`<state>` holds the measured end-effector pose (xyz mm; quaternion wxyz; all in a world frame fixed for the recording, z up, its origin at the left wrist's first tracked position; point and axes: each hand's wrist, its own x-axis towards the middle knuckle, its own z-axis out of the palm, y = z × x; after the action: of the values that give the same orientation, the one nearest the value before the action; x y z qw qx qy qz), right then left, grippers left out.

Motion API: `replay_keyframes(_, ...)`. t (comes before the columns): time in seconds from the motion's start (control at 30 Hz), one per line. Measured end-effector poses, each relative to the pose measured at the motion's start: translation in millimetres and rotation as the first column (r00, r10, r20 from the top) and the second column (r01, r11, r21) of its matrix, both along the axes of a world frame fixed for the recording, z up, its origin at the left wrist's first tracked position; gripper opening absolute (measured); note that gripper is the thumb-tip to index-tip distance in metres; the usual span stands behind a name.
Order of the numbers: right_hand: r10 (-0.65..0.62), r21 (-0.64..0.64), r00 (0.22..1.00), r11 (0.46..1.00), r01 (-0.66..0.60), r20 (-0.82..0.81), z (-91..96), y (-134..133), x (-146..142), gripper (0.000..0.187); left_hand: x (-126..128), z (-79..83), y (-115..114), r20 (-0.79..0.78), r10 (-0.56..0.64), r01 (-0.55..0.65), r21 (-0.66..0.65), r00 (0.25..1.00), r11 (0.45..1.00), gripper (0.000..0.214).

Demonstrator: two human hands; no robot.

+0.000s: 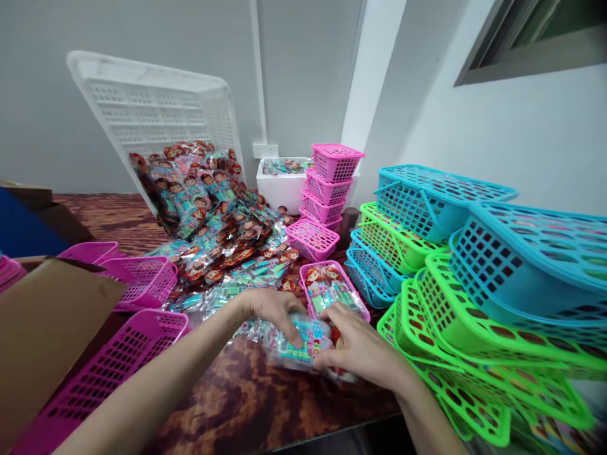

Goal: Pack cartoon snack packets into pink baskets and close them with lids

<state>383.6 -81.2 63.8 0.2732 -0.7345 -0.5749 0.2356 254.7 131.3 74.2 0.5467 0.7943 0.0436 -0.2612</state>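
Observation:
Both hands are closed around a small bunch of clear plastic packets (pixel 303 341) printed with a cartoon doll and bright lettering, held low over the table. My left hand (pixel 277 313) grips the packets from the left and above, and my right hand (pixel 353 347) pinches their right end. Motion blurs the packets' lower edge. Just beyond the hands sits a small pink basket (pixel 363 306) with similar packets lying in it, doll heads toward the back. Loose packets (pixel 227 284) spread out behind my left hand.
A tipped white crate (pixel 156 95) spills packets onto the brown patterned table (pixel 227 398). Pink baskets (pixel 327 189) stand stacked at the back. Green baskets (pixel 455 316) and blue baskets (pixel 512 272) crowd the right. A cardboard box (pixel 52 335) and more pink baskets (pixel 147 281) occupy the left.

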Motion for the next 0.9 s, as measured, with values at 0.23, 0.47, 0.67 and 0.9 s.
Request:
replay_keyframes(0.23, -0.068, 0.037, 0.53, 0.982, 0.185, -0.845, -9.7, 14.1, 11.3, 0.072, 33.7, -2.1, 18.4, 0.018, 0.35, -0.322, -0.348, 0.937, 0.88, 0.058)
replay_keyframes(0.47, -0.182, 0.022, 0.242, 0.755, 0.655, -0.953, -24.7, 54.9, 42.0, 0.051, 72.2, -37.7, 13.4, -0.101, 0.68, -0.479, -0.785, 0.726, 0.394, 0.063)
replay_keyframes(0.67, -0.301, 0.068, 0.479, 0.789, 0.611, -0.824, -47.3, 72.4, 44.9, 0.053, 84.8, -63.0, -26.9, -0.108, 0.864, -0.501, -0.847, 0.492, 0.179, 0.053)
replay_keyframes(0.9, -0.58, 0.103, 0.814, 0.809, 0.579, -0.022, -53.1, 71.4, 64.7, 0.052, 93.3, -84.7, -30.9, -0.09, 0.967, -0.619, -0.781, 0.238, 0.079, 0.05)
